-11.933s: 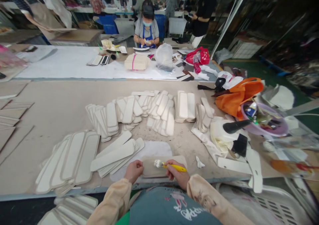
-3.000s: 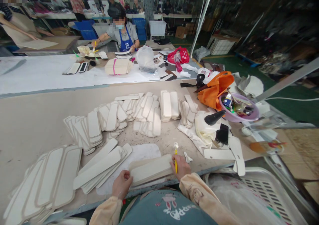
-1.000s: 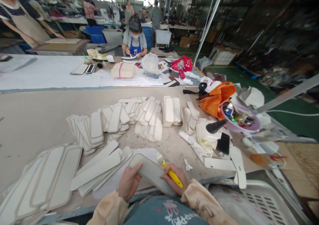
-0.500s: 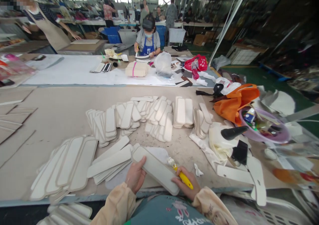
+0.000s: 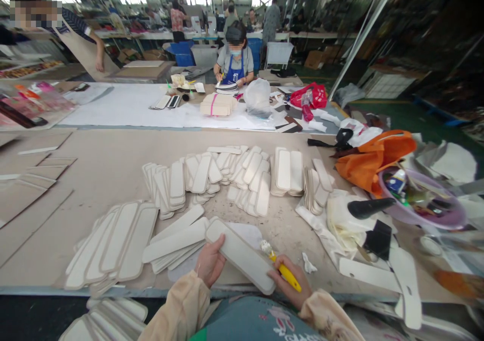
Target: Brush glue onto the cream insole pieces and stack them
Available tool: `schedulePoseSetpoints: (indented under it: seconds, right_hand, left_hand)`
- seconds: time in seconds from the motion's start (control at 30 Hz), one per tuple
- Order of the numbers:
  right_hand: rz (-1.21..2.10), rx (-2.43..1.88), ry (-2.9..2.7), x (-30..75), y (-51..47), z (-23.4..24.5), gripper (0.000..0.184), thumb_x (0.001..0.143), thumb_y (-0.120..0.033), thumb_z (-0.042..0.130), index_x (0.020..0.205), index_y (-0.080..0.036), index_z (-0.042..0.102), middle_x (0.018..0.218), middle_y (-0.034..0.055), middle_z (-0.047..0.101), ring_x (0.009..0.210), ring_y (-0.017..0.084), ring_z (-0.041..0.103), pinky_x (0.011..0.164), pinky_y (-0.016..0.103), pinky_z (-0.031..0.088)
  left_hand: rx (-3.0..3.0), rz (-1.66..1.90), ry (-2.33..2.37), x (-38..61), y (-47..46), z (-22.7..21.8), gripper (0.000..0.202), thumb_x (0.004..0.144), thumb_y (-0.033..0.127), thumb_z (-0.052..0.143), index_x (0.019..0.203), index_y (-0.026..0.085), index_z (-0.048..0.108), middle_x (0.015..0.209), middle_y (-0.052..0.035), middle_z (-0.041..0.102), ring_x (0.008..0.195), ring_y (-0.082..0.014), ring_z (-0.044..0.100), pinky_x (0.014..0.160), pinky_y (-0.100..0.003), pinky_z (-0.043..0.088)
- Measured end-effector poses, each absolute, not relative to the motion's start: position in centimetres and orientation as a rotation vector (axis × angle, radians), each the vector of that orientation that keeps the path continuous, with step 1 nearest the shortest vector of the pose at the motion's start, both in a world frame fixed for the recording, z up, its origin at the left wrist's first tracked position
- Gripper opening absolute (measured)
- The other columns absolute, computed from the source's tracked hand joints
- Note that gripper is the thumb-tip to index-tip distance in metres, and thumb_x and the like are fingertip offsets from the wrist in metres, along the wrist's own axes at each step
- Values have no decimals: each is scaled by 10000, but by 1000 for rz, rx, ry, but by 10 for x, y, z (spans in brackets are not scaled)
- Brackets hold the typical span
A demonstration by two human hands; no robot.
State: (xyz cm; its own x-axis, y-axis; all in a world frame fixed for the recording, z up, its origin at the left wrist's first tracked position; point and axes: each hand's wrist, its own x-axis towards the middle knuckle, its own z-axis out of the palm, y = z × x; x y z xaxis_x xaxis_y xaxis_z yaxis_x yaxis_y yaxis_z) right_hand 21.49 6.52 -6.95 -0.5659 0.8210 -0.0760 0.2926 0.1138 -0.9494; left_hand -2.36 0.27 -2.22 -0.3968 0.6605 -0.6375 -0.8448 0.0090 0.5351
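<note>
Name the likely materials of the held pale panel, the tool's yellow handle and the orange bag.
Pale panel: perhaps board or synthetic leather, matt; it spans flat without sagging.
Yellow handle: probably smooth plastic, judging by its even, bright colour.
Orange bag: likely matt fabric, since it slumps in soft folds; weave too small to tell.

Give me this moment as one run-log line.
Left grip: pale panel, far end | right grip: yellow-handled brush, also touching panel's near end | brush head: white | panel stacks: on table
</note>
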Motion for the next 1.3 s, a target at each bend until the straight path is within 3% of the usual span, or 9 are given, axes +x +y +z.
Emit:
schedulePoseSetpoints:
  seconds: [0.37,0.57,1.3]
  right_hand:
    - [1500,-1058,-1981,212,68,-65,172,837,-345,611,803,-251,472,654,-57,532,549,142,496,523,244,395]
    - [1420,-1114,-1910,209,65,-66,218,811,-393,630,800,-250,466,653,-50,550,536,144,496,503,252,374]
    - [1478,-1126,-1859,205,72,-67,206,802,-397,620,777,-255,474,597,-47,529,492,150,487,465,252,356]
  left_hand:
    - [-201,1661,1084,-28,-2,-25,547,744,107,707,1263,158,543,1031,-95,742,990,-263,689,921,-388,546]
    - [-224,1587,1051,-21,-7,-31,579,736,121,722,1279,166,523,1076,-114,727,1017,-270,678,914,-391,551]
    - [-282,1597,1076,-30,3,-37,465,792,100,638,1247,130,542,1074,-120,725,998,-260,685,919,-393,548]
